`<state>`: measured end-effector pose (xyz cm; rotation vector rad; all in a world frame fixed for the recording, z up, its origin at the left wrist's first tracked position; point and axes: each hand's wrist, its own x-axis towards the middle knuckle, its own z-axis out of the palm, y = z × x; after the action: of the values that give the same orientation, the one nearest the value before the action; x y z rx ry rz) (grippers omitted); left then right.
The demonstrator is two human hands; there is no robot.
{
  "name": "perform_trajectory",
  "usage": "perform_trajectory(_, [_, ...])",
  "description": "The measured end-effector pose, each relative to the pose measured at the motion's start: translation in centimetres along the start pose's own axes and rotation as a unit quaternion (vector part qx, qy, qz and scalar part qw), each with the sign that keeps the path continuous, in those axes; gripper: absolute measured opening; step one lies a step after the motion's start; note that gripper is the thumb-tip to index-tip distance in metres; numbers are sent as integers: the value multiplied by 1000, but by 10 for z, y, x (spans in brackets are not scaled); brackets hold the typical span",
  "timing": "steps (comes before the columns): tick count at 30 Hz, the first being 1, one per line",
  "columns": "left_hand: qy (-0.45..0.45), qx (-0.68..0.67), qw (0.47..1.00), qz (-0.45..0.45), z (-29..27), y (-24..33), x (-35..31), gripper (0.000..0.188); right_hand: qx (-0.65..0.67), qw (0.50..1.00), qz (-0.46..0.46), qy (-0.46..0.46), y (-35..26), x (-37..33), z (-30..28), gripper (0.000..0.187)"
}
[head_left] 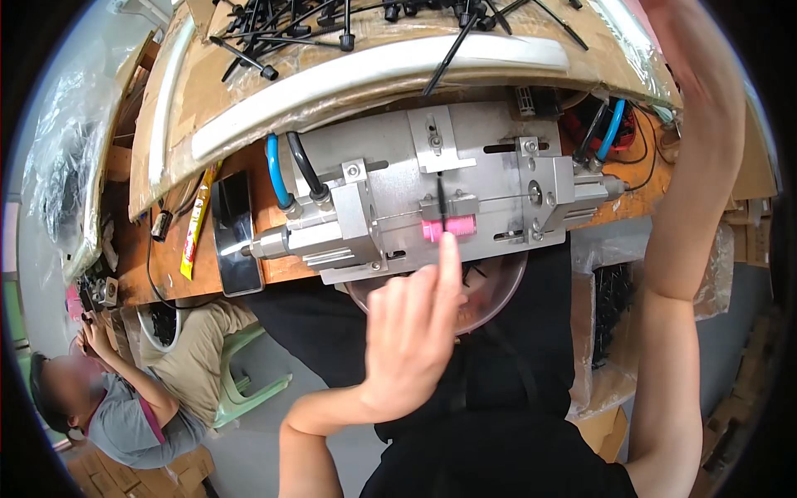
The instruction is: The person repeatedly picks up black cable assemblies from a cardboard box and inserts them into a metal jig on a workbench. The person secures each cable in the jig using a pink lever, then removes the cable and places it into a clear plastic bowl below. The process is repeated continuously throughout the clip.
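My left hand [415, 328] points forward with its index finger stretched out and the other fingers bent. That fingertip is at the front of a pink block [461, 226], by the near end of a thin black plastic strip [441, 195]. The strip lies lengthwise across the middle of a metal fixture [398, 178], between two facing metal clamp units [342, 224]. Far to the upper right stretches my right arm. My right hand [677, 21] is cut off by the top edge, its fingers out of sight.
Black plastic pieces with knobbed ends [344, 29] pile on a cardboard sheet [178, 124] above the fixture. A phone [235, 236] and a yellow packet [197, 224] lie left. Below sits a clear bowl [498, 303]. Another person [137, 415] sits at lower left.
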<state>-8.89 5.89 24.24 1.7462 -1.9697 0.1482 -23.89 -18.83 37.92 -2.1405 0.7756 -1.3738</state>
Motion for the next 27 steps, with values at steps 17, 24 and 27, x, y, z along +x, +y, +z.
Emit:
perform_trajectory(17, [-79,-37,996,-34,2,-6,26,73,-54,997,-21,-50,-31,-194,46,58])
perform_trajectory(24, [134,44,989,36,-38,-76,162,27,-98,988,-18,-116,-24,-237,84,64])
perform_trajectory(27, [-48,-65,993,-82,-52,-80,191,22,-98,986,-3,-132,-21,-233,90,66])
